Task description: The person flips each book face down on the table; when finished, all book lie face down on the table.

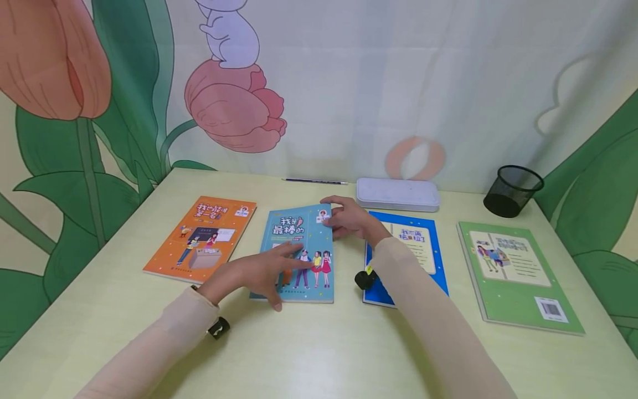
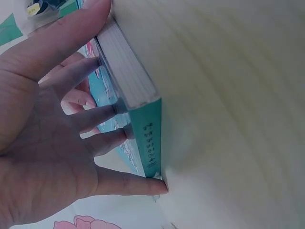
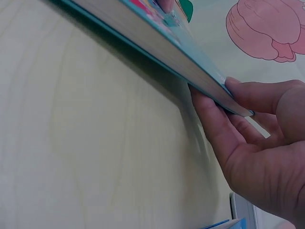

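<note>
A teal paperback book point(image 1: 311, 239) lies cover up in the middle of the table. My left hand point(image 1: 264, 270) rests on its lower cover with straight, spread fingers. In the left wrist view, the thumb is at the page edge of the book point(image 2: 128, 67) and the little finger reaches the spine. At the upper right corner, my right hand point(image 1: 351, 216) pinches the book. The right wrist view shows that thumb on the cover and fingers beneath, with this side of the book point(image 3: 157, 52) lifted off the tabletop.
An orange book point(image 1: 169, 257) lies to the left. On the right are a blue book point(image 1: 438, 260), partly under my right forearm, and a green book point(image 1: 513, 307). Along the back sit a pencil point(image 1: 314, 181), a pale case point(image 1: 399, 194) and a black mesh cup point(image 1: 510, 194).
</note>
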A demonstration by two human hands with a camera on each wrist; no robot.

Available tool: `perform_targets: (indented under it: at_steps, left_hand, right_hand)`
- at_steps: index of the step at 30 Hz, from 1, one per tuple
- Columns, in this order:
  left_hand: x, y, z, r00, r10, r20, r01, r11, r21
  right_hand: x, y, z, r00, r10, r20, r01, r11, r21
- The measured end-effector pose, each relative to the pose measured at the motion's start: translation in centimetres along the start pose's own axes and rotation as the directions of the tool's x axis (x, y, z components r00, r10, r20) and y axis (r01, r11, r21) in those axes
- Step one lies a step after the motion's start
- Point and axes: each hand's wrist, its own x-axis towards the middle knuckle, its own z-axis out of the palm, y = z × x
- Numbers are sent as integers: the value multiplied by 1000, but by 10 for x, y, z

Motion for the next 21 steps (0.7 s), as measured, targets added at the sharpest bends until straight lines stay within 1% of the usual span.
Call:
perform_targets:
  at_steps: [5,10,12,17,21]
  left_hand:
    - [1,-2,-1,1000,17,-3,-17,1000,0]
    - [2,-1,-2,1000,-19,-23,20,1000,19]
    - [1,-1,-3,999,-23,-35,24,999,29]
    - [0,1,-7,997,17,-76,-14,999,37]
    - [2,4,-10,992,44,-122,-40,999,36]
  right_hand:
    - [-2,2,-2,999,-10,-31,12,999,46]
    - [-5,1,-5,999,-12,-37,16,995,99]
    - [-7,-1,-7,999,-13,-45,18,993,118]
    - [-12,-9,-12,997,-18,-81,33,983,178]
    - [-15,-15,-16,993,-40,-107,67,963,261]
